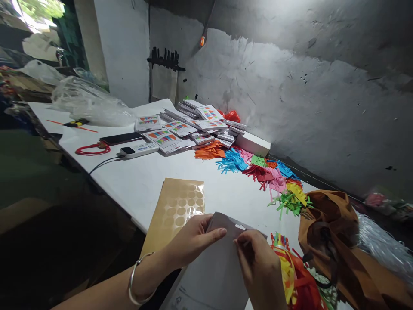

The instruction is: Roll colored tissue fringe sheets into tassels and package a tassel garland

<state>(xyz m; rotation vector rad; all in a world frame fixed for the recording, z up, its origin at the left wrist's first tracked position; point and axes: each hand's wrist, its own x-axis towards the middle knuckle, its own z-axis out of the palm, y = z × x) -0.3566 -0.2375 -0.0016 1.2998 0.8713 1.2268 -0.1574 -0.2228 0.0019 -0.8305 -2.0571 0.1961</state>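
A white card sleeve point(219, 267) with a hang hole near its top edge lies between my hands at the lower middle. My left hand point(193, 239), with a silver bangle on the wrist, grips its upper left edge, thumb on top. At the upper right edge, beside the hang hole, the fingers of my right hand point(260, 262) are pinched together; what they pinch is too small to tell. A brown sheet of round clear stickers point(180, 209) lies on the table, partly under my left forearm.
Printed bunting packs point(164, 137) are piled at the back of the white table point(129, 185). Colourful tassels point(232, 160) run along the wall side. A brown cloth bag point(332, 228) sits at right. A phone point(121, 138), white device point(140, 149) and plastic bags point(93, 101) are at left.
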